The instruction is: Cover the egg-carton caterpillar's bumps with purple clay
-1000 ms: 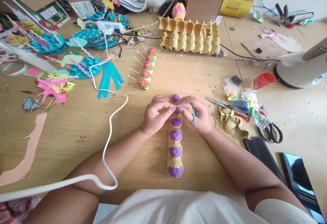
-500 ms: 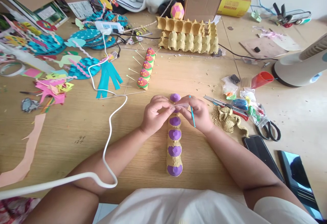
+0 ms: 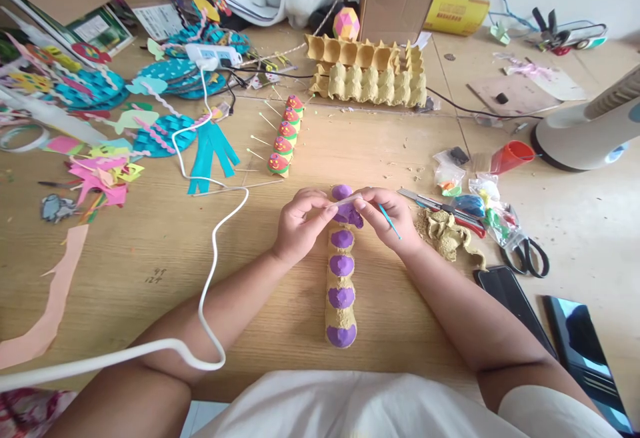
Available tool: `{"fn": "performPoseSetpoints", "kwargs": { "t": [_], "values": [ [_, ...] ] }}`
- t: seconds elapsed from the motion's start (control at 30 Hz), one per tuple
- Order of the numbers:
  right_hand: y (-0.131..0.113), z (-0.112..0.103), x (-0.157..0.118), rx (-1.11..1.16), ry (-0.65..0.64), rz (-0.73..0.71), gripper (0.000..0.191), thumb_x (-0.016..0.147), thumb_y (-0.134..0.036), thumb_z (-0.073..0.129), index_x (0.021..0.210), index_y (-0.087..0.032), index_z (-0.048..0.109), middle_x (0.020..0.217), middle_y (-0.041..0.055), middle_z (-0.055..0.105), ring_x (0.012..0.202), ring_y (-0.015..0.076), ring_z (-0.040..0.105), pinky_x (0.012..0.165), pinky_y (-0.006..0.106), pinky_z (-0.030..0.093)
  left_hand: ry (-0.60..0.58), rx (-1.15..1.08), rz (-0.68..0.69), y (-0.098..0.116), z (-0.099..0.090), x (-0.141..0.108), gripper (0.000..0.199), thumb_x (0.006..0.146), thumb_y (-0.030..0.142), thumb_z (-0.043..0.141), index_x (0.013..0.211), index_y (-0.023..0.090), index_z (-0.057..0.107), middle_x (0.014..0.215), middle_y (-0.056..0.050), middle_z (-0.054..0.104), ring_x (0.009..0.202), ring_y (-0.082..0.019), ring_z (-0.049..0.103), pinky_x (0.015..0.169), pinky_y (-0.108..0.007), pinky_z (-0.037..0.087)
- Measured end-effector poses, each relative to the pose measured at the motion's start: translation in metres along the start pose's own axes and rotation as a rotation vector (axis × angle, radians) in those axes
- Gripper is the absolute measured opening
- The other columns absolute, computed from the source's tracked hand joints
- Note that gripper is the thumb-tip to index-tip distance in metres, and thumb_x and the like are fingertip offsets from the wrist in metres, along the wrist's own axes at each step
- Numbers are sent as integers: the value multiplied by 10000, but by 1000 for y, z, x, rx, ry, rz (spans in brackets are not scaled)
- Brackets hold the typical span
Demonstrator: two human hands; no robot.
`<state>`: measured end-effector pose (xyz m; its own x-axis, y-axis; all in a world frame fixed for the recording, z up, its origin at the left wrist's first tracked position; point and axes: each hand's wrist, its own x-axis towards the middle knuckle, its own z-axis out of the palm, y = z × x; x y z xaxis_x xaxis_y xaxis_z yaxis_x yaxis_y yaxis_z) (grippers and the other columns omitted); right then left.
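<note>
My left hand (image 3: pixel 303 223) pinches one edge of a small clear plastic bag (image 3: pixel 349 201). My right hand (image 3: pixel 391 220) pinches the other side, and a thin blue stick tool (image 3: pixel 389 221) is tucked in its fingers. Below the fingertips shows a purple lump (image 3: pixel 354 215), perhaps clay in the bag; I cannot tell if it touches what lies beneath. Under the hands runs an upright strip of egg carton (image 3: pixel 345 318), its bumps capped with purple. The strip's second bump from the far end is mostly hidden.
A painted egg-carton strip with pins (image 3: pixel 286 137) stands further back, before uncut egg cartons (image 3: pixel 377 81). On the right are a utility knife (image 3: pixel 440 208), carton scraps (image 3: pixel 447 235), scissors (image 3: pixel 530 257) and phones (image 3: pixel 515 305). A white cable (image 3: pixel 216 238) crosses my left forearm.
The plastic bag has tilted between my fingers, and the purple lump now shows below it. The blue stick has swung from near upright to a slant down to the right.
</note>
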<state>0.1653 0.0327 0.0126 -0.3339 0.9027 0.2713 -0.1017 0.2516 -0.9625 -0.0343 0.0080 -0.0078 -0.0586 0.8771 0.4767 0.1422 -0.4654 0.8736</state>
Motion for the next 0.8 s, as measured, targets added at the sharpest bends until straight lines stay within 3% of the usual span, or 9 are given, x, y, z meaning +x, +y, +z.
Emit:
{"fn": "performPoseSetpoints", "kwargs": {
  "t": [0.23, 0.5, 0.67, 0.8],
  "values": [
    [-6, 1, 0, -103, 0, -94, 250, 1009, -429, 705, 896, -208, 740, 849, 42, 746, 717, 148, 653, 691, 306, 558, -76, -31, -84, 0, -1, -2, 198, 954, 411, 763, 1046, 237, 789, 1071, -85, 759, 1083, -236, 693, 1002, -402, 536],
    [-17, 7, 1, -266, -31, -206, 241, 1004, -450, 711, 921, -225, 737, 894, 56, 792, 855, 189, 743, 836, 348, 601, -45, -10, -10, 3, 0, 1, 135, 923, 372, 803, 861, 252, 805, 883, -35, 747, 933, -199, 694, 909, -367, 550],
    [-13, 7, -1, -413, 35, -314, 259, 1037, -443, 655, 890, -236, 704, 820, 56, 762, 813, 202, 732, 811, 369, 594, -52, -18, -42, 2, 1, -1, 130, 920, 374, 807, 901, 245, 799, 942, -52, 757, 990, -212, 701, 939, -375, 546],
    [-13, 8, -3, -450, 100, -290, 284, 1054, -472, 616, 920, -232, 690, 826, 57, 748, 772, 193, 706, 774, 357, 576, -69, -57, -38, 4, 2, -1, 118, 928, 351, 799, 904, 236, 788, 939, -49, 758, 988, -202, 697, 941, -356, 541]
  ]
}}
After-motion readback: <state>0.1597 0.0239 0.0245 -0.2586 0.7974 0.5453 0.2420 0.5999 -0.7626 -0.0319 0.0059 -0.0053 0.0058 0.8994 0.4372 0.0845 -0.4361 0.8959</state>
